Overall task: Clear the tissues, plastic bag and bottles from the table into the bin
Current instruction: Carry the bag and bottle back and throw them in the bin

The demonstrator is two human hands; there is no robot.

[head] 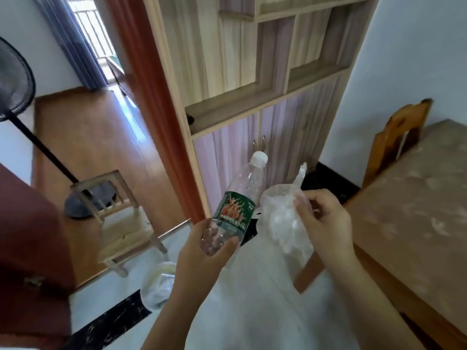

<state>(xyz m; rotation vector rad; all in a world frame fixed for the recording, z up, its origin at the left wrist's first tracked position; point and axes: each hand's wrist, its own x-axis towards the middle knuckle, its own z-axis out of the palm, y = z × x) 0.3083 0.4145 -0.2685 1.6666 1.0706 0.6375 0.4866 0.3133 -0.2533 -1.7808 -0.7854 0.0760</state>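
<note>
My left hand (202,251) has its fingers clenched round the base of the empty water bottle (233,208), tilted cap-up, and my right hand (326,223) pinches the crumpled clear plastic bag (280,218), both held off the bench (417,198). The bin (158,286) with its clear liner stands on the floor below my left forearm. I judge it best to bring each hand right over its mouth before letting go, bottle first, since the light bag may drift.

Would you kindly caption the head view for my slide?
Left hand holds a green-labelled plastic bottle; right hand grips a clear plastic bag.
</note>
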